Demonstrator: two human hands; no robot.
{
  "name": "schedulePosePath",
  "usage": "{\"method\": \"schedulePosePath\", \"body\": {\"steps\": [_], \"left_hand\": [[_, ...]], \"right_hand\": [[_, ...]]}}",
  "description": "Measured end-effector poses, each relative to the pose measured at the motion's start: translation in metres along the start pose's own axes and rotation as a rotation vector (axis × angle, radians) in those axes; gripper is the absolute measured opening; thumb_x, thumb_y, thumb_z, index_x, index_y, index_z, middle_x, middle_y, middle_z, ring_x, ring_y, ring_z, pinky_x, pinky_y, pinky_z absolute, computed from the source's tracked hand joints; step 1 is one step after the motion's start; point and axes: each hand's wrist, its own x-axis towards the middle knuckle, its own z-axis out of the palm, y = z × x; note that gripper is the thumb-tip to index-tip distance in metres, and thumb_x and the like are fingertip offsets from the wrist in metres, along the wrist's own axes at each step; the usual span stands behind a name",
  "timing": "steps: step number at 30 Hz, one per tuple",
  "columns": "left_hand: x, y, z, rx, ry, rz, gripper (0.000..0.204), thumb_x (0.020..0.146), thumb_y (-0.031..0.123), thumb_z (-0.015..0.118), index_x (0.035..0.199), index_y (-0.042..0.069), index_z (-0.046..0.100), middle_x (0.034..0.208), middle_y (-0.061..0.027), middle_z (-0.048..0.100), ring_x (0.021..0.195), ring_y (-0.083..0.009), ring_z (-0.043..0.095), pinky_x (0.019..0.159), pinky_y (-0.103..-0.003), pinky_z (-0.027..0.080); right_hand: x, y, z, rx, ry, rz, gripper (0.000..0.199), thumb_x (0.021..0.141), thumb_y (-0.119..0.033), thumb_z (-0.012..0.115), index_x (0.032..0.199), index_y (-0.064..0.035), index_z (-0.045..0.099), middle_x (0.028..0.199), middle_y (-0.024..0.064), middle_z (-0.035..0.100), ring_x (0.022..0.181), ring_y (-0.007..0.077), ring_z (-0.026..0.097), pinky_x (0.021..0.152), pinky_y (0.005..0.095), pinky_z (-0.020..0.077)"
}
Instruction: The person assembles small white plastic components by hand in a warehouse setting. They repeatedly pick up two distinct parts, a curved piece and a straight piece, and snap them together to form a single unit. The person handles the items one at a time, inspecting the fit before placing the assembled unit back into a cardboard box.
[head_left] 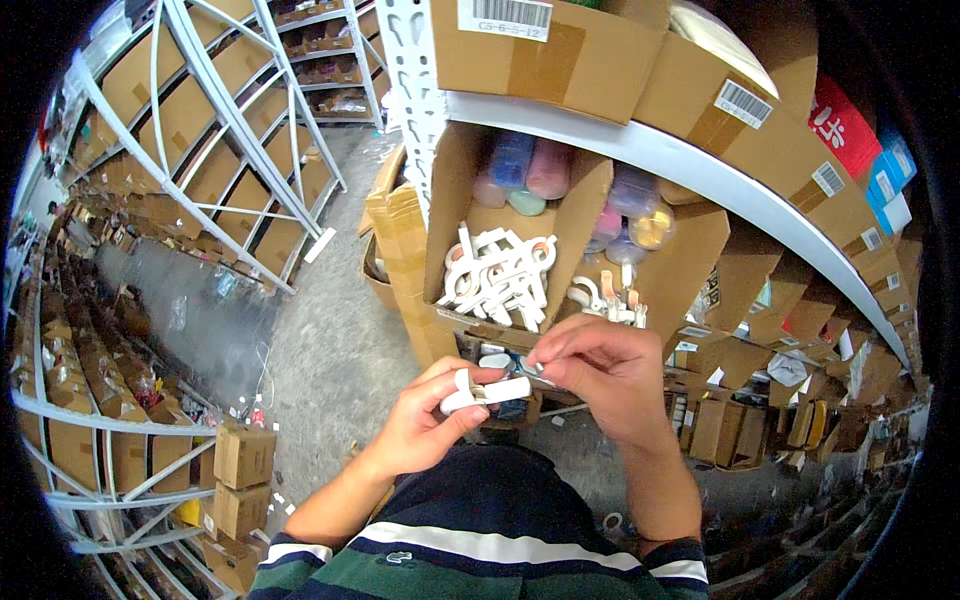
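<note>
The head view shows two hands at the middle of the frame, low down, in front of a shelf of open cartons. One white plastic piece (505,390), long and with a raised part at its left end, is gripped in the left hand (430,413), thumb on the near side and fingers behind. The right hand (607,372) is just beyond the piece's right end, its fingers bent toward the thumb; I cannot tell whether they are closed on the small pale bit at their tips.

Above the hands stand two open cartons side by side. The left carton (580,215) holds one tangled pile of white parts (498,270), too jumbled to count, and behind it at least three wrapped bundles: one blue (512,158), one pink (548,168), one green (527,202). The right carton (692,245) holds a few white clips (610,300), partly hidden by the right hand, and several bundles, one of them yellow (655,228).

One red package (843,125) and one blue box (890,178) sit at the upper right. Three closed boxes (243,457) are stacked at the lower left, beside the grey floor (340,310).
</note>
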Motion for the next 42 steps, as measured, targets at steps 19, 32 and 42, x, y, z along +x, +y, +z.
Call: {"method": "schedulePosePath", "body": {"steps": [19,32,42], "left_hand": [[-0.014,0.01,-0.005,0.135,0.071,0.065,0.031,0.081,0.007,0.073,0.11,0.0,0.064,0.102,-0.0123,0.064,0.094,-0.0244,0.062,0.082,-0.033,0.048],[-0.011,0.002,-0.006,0.073,0.041,0.022,0.03,0.081,0.006,0.072,0.109,-0.002,0.064,0.1,-0.0115,0.065,0.09,-0.0215,0.063,0.079,-0.03,0.049],[-0.019,-0.034,0.003,-1.002,-0.027,-0.34,0.029,0.087,0.014,0.07,0.112,0.003,0.06,0.094,-0.0058,0.065,0.078,-0.0144,0.064,0.07,-0.025,0.051]], "right_hand": [[0.007,0.007,0.018,-0.096,-0.16,-0.023,0.005,0.084,-0.003,0.068,0.087,-0.0003,0.064,0.089,0.0099,0.071,0.082,0.017,0.069,0.076,0.0292,0.0539],[0.01,0.01,0.01,-0.291,-0.227,-0.095,0.008,0.083,-0.006,0.069,0.088,-0.0014,0.065,0.084,0.0086,0.069,0.078,0.0167,0.067,0.071,0.0289,0.0523],[0.01,0.051,0.011,0.168,-0.214,0.182,0.012,0.084,-0.003,0.069,0.094,-0.001,0.062,0.099,0.007,0.061,0.091,0.0137,0.06,0.082,0.0272,0.0491]]}}
